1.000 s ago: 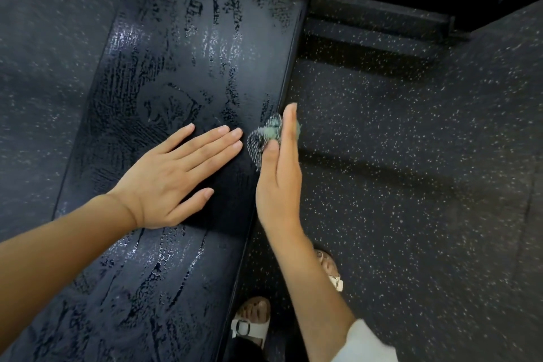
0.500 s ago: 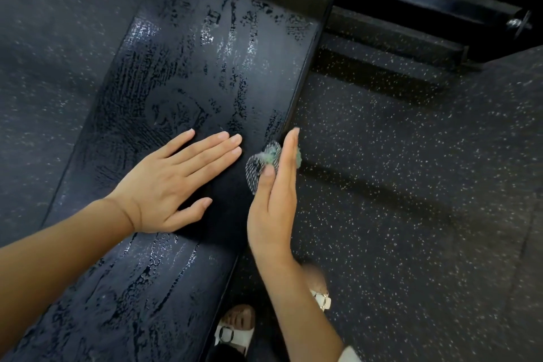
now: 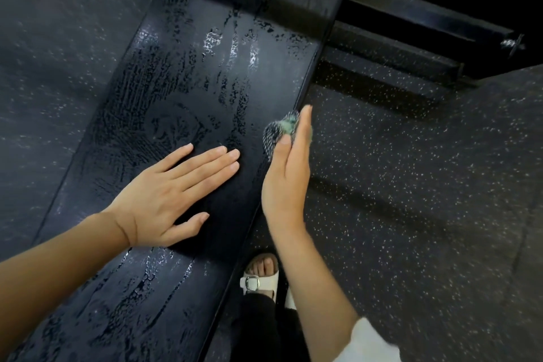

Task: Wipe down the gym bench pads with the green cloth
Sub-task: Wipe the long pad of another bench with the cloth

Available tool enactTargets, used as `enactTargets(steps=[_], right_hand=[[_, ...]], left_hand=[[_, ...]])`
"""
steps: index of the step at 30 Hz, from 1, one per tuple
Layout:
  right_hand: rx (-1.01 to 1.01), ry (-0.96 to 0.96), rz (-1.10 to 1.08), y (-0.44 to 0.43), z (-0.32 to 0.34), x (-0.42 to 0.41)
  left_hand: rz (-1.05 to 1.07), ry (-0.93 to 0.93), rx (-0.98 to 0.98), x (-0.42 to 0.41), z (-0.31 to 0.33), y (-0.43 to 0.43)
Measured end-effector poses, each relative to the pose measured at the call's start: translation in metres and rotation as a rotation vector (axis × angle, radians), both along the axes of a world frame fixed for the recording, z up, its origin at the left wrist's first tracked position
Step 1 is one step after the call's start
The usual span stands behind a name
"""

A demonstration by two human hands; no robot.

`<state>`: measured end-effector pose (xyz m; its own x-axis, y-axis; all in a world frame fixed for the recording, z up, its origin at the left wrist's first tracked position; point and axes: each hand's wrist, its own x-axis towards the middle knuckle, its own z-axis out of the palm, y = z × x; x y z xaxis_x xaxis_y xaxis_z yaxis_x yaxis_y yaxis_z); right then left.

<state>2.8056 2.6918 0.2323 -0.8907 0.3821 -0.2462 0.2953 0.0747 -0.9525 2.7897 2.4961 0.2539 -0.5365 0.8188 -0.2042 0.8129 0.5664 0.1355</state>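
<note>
A long black bench pad [image 3: 188, 91] runs diagonally through the view, its surface streaked with wet marks. My left hand [image 3: 173, 197] lies flat on the pad, fingers straight and spread. My right hand [image 3: 289, 173] stands on edge against the pad's right side and presses a small green cloth [image 3: 282, 131] onto that edge with straight fingers and the thumb. Most of the cloth is hidden behind the fingers.
Dark speckled rubber flooring [image 3: 411, 214] surrounds the bench. A black metal frame with a bolt [image 3: 512, 44] sits at the upper right. My foot in a white sandal [image 3: 260, 278] stands beside the bench, below my right arm.
My right hand with the cloth has slid a short way back along the pad's right edge toward me. My left hand stays flat on the pad.
</note>
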Motion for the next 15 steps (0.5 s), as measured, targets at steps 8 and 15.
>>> enactTargets(steps=[8, 15], right_hand=[[0.034, -0.030, 0.025, -0.034, 0.014, 0.064], [0.024, -0.070, -0.023, -0.022, 0.010, 0.032]], left_hand=[[0.006, -0.034, -0.005, -0.002, 0.002, 0.001], [0.000, -0.042, 0.005, -0.002, 0.001, 0.000]])
